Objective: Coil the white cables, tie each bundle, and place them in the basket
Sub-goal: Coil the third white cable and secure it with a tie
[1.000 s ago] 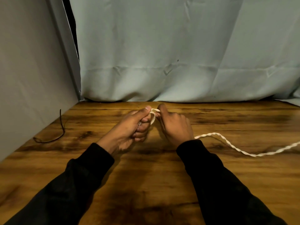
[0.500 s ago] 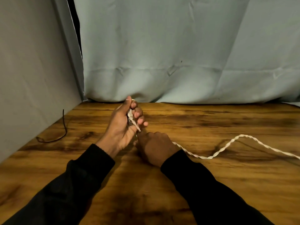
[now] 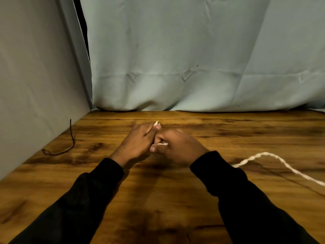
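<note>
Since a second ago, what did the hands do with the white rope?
The right hand dipped toward the person, then came back up against the left hand, wrapping the white cable around it. The loose length on the table slid and its bend shifted right. Both hands kept hold of the cable throughout. The thin black cord at the left wall stayed put.

Wooden table (image 3: 175,199): white cable (image 3: 274,160) right, black cord (image 3: 70,138) left
</note>
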